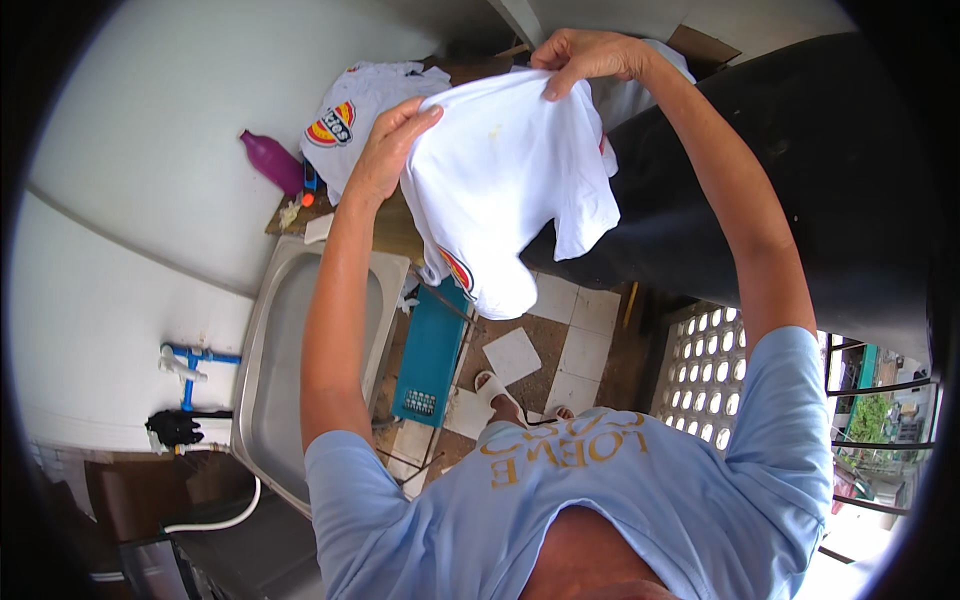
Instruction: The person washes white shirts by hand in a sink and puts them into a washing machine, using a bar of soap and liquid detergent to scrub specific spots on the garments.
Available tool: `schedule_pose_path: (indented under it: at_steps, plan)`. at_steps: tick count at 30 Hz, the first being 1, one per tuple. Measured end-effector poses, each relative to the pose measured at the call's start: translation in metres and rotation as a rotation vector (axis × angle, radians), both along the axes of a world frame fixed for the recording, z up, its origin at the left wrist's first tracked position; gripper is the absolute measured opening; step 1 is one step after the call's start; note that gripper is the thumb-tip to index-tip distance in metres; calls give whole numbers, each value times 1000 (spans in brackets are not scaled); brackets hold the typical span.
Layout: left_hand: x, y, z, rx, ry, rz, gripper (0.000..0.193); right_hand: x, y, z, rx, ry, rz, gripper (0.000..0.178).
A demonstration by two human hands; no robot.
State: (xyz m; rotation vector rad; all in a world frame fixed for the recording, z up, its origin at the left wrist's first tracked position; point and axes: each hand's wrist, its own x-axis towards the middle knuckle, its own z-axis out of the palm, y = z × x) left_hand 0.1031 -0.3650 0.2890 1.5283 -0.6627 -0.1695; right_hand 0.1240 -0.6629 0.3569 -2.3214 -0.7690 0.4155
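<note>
A white T-shirt (490, 170) hangs stretched between my two hands, with a small yellowish stain near its upper middle and part of a red and yellow print low on its left side. My left hand (392, 145) pinches its upper left edge between thumb and fingers. Higher up and to the right, my right hand (590, 58) grips the top edge, thumb in front and fingers curled behind. Behind my left hand, another white shirt (365, 95) with a red, yellow and black print lies bunched on the wooden counter (398, 225).
A purple bottle (272, 163) stands by the wall at the counter's left end. Below it is a steel sink (290, 350), near blue pipes (205, 356). A teal plastic rack (430, 350) sits lower down, beside the tiled floor (585, 335). A large black tank-like object (810, 170) fills the right side.
</note>
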Motion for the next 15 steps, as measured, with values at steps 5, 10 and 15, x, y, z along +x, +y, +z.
schedule_pose_path:
  at_steps: [5, 10, 15]
  plan:
    - [-11, 0, 5, 289, -230, 75, 46, 14, -13, -16, 558, 251, 123, 22]
    - [9, 41, -85, 474, -414, 99, 44, -28, 33, 23, 751, 278, 90, 19]
    - [5, 62, -167, 147, 16, 72, 17, -30, -14, 49, 638, 75, -152, 23]
